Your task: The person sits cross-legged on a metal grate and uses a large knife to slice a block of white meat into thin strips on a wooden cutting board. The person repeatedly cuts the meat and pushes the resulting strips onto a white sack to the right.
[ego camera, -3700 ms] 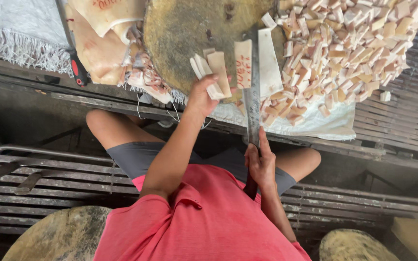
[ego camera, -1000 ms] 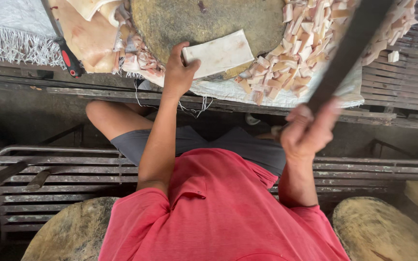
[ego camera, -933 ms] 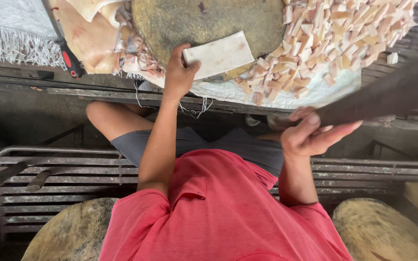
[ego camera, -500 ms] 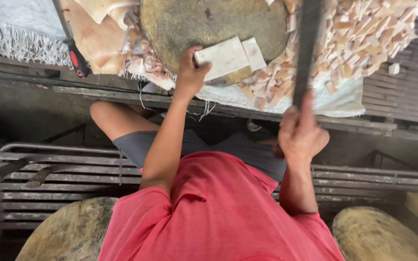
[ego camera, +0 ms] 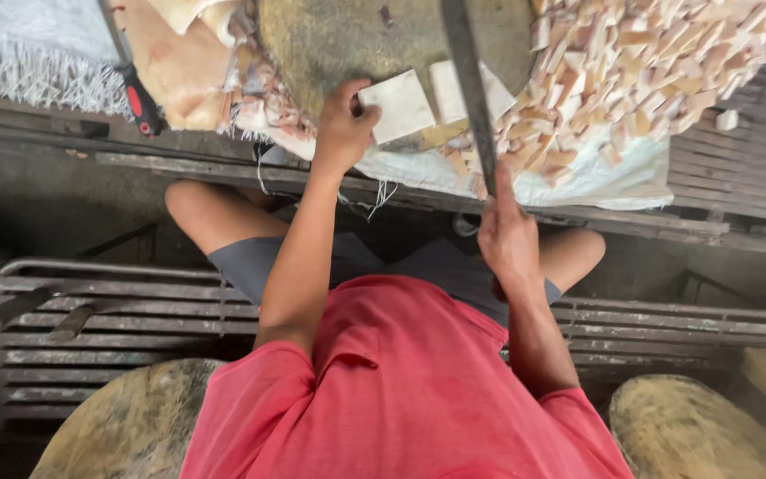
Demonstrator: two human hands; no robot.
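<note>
My left hand point(ego camera: 345, 126) presses on a pale flat slab point(ego camera: 401, 105) lying on a round wooden chopping block point(ego camera: 330, 40). A second cut slab point(ego camera: 454, 89) lies just to its right. My right hand point(ego camera: 509, 235) grips the handle of a long dark cleaver point(ego camera: 468, 89). The blade stands nearly upright over the block, between the two slabs and the heap of cut pieces point(ego camera: 649, 62). I wear a red shirt and grey shorts.
Larger pale sheets point(ego camera: 179, 53) lie to the left of the block, beside a red-and-black handled tool point(ego camera: 139, 98). A white fringed cloth point(ego camera: 28, 53) lies at far left. Metal slatted racks point(ego camera: 117, 328) run below my knees. Two round wooden blocks point(ego camera: 126, 426) sit at the bottom corners.
The cleaver swung from a raised, sideways position at right down onto the block. A piece now lies split off the slab. My left hand stays on the slab.
</note>
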